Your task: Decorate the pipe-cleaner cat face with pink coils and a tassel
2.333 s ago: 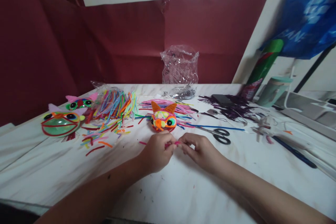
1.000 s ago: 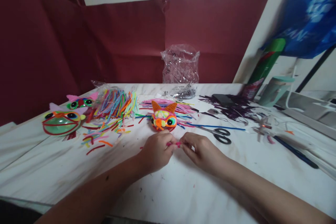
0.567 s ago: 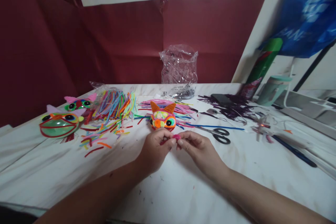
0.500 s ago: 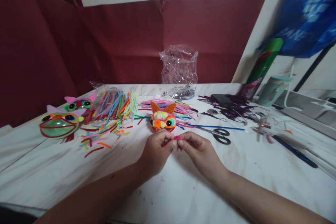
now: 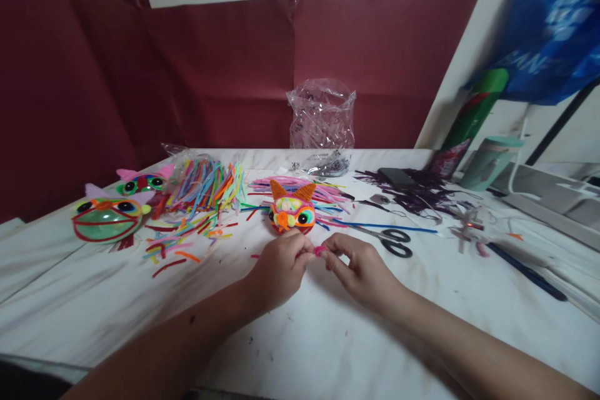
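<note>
Toy head w/ green mouth [image 5: 107,225] sat far L on the counter [image 5: 304,350], 2nd toy head [image 5: 143,184] w/ pink ears just behind it. Next, multicol. fuzzy stems [image 5: 206,186] lay bundled, partly in clear wrap, w/ cut bits [image 5: 175,255] strewn in front. L hand [image 5: 276,269] came next, mid-counter: grip pressed together, thumb + index pinching a pink fuzzy strip [image 5: 319,250]. Orange-eared head [image 5: 291,215] sat upright just beyond that hand, more stems behind it. Pink strip was btwn the two hands' fingertips, mostly hidden by them. R hand [image 5: 368,269] had its grip pinching the strip's R side, thumb vs. fingers. Scissors [image 5: 383,237] lay just past R hand, handles toward R, near a blue stem [image 5: 398,227]. Further R: purple shreds [image 5: 424,195] w/ dark flat slab [image 5: 396,177] on top, then pale green mug [image 5: 492,164].
</note>
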A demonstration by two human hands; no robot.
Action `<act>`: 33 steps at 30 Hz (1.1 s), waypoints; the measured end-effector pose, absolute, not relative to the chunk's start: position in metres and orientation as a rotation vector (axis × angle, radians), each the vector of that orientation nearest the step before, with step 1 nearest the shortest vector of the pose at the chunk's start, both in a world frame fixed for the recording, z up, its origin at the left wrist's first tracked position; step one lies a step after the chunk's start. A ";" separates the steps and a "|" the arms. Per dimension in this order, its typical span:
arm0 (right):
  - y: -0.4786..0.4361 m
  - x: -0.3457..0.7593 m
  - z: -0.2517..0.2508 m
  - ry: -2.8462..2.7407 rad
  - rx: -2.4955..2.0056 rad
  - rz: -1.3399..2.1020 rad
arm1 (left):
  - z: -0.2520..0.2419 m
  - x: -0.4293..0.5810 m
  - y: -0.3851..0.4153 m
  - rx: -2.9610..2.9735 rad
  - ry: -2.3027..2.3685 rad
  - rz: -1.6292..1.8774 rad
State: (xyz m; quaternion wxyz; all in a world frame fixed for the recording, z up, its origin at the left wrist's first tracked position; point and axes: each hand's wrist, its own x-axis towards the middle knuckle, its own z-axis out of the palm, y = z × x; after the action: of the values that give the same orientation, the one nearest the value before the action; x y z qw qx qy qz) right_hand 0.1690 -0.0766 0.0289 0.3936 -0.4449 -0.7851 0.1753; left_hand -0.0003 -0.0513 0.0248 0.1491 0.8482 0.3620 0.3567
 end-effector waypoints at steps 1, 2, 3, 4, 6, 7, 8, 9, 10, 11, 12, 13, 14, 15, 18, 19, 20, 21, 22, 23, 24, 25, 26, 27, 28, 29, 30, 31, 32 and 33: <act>-0.076 0.171 0.029 -2.049 -1.129 0.416 | 0.024 -0.001 -0.052 2.476 1.036 1.001; -0.075 0.172 0.029 -2.103 -1.129 0.398 | 0.023 -0.001 -0.052 2.507 1.026 0.976; -0.074 0.174 0.029 -2.151 -1.127 0.392 | 0.023 0.000 -0.052 2.528 1.012 0.951; -0.073 0.175 0.028 -2.184 -1.128 0.401 | 0.024 0.000 -0.053 2.536 0.995 0.926; -0.071 0.175 0.028 -2.171 -1.135 0.485 | 0.027 0.000 -0.053 2.501 0.971 0.911; -0.070 0.175 0.028 -2.120 -1.132 0.569 | 0.029 0.000 -0.053 2.454 0.974 0.929; -0.070 0.174 0.029 -2.042 -1.116 0.675 | 0.032 0.000 -0.054 2.391 0.985 0.956; -0.070 0.173 0.029 -1.951 -1.083 0.788 | 0.035 0.000 -0.054 2.318 1.001 0.984; -0.069 0.171 0.029 -1.856 -1.038 0.892 | 0.037 0.001 -0.054 2.242 1.017 1.010; -0.069 0.170 0.029 -1.772 -0.987 0.975 | 0.039 0.001 -0.055 2.166 1.028 1.032; -0.069 0.168 0.029 -1.705 -0.945 1.028 | 0.039 0.002 -0.056 2.100 1.030 1.050; -0.070 0.166 0.028 -1.657 -0.920 1.054 | 0.039 0.003 -0.057 2.050 1.029 1.065; -0.071 0.165 0.026 -1.622 -0.911 1.060 | 0.038 0.004 -0.058 2.014 1.029 1.086; -0.072 0.163 0.025 -1.595 -0.915 1.054 | 0.036 0.005 -0.058 1.995 1.033 1.109; -0.075 0.161 0.020 -1.565 -0.970 0.981 | 0.029 0.007 -0.059 2.054 1.059 1.140; -0.075 0.161 0.019 -1.580 -0.993 0.945 | 0.027 0.007 -0.058 2.091 1.067 1.132; -0.075 0.162 0.019 -1.606 -1.016 0.902 | 0.026 0.007 -0.057 2.127 1.067 1.114; -0.075 0.162 0.019 -1.643 -1.038 0.854 | 0.026 0.006 -0.056 2.159 1.064 1.090; -0.075 0.163 0.020 -1.681 -1.056 0.804 | 0.026 0.005 -0.055 2.188 1.060 1.066; -0.074 0.164 0.021 -1.717 -1.072 0.756 | 0.026 0.004 -0.054 2.217 1.058 1.047; -0.074 0.165 0.022 -1.745 -1.087 0.713 | 0.027 0.003 -0.053 2.249 1.058 1.037; -0.074 0.166 0.024 -1.769 -1.101 0.676 | 0.028 0.002 -0.052 2.286 1.057 1.032; -0.074 0.167 0.026 -1.794 -1.113 0.644 | 0.029 0.002 -0.052 2.318 1.058 1.032; -0.074 0.168 0.027 -1.823 -1.122 0.612 | 0.029 0.001 -0.051 2.343 1.061 1.036; -0.074 0.169 0.029 -1.857 -1.127 0.575 | 0.030 0.001 -0.051 2.364 1.062 1.037; -0.075 0.169 0.030 -1.898 -1.129 0.535 | 0.030 0.000 -0.051 2.384 1.062 1.036; -0.076 0.170 0.031 -1.943 -1.126 0.491 | 0.030 0.000 -0.051 2.406 1.059 1.035; -0.076 0.171 0.032 -1.990 -1.121 0.448 | 0.030 0.000 -0.051 2.434 1.052 1.033; -0.076 0.172 0.032 -2.034 -1.116 0.407 | 0.029 0.000 -0.051 2.469 1.039 1.031; -0.076 0.172 0.032 -2.073 -1.113 0.370 | 0.029 -0.001 -0.051 2.511 1.016 1.026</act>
State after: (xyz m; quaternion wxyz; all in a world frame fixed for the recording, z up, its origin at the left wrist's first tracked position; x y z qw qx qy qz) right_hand 0.1725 -0.0762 0.0324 0.3708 -0.4341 -0.8082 0.1442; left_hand -0.0008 -0.0514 0.0287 0.1220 0.8604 0.3481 0.3516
